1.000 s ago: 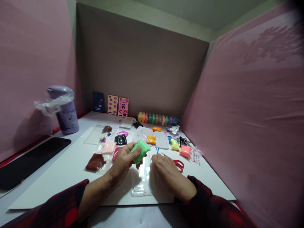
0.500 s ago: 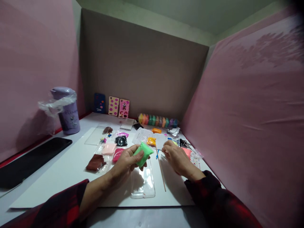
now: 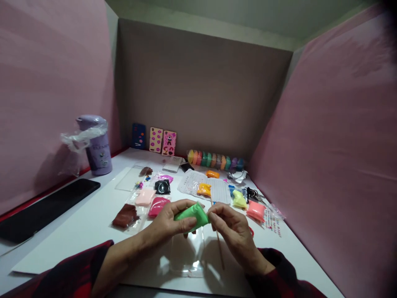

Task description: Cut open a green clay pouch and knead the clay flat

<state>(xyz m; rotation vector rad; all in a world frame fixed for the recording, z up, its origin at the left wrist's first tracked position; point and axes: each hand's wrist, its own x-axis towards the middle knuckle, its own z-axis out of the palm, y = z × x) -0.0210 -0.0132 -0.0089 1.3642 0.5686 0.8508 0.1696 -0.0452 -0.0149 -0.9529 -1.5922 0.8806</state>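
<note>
A bright green packet of modelling clay (image 3: 192, 216) is gripped in my left hand (image 3: 169, 221), thumb across its front. My right hand (image 3: 234, 231) pinches the packet's right corner between thumb and fingertips. Below both hands a clear phone case (image 3: 186, 267) lies on the white board (image 3: 77, 248), partly in shadow. A thin wooden stick (image 3: 221, 252) lies beside the case, its middle hidden behind my right hand. Something red (image 3: 251, 232) shows just past the right hand, mostly covered.
Brown (image 3: 125, 216), pink (image 3: 159, 207), black (image 3: 162, 187), yellow (image 3: 239, 199) and coral (image 3: 256, 211) clay packets lie around. Behind them are an open notebook (image 3: 221, 191), a row of coloured clays (image 3: 214, 160) and decorated phone cases (image 3: 156, 140). At left stand a purple tumbler (image 3: 98, 153) and a long black object (image 3: 52, 211).
My right hand has come left and down from the right side of the board to the packet's corner. The green packet has tipped flatter in my left hand. The view has shifted slightly.
</note>
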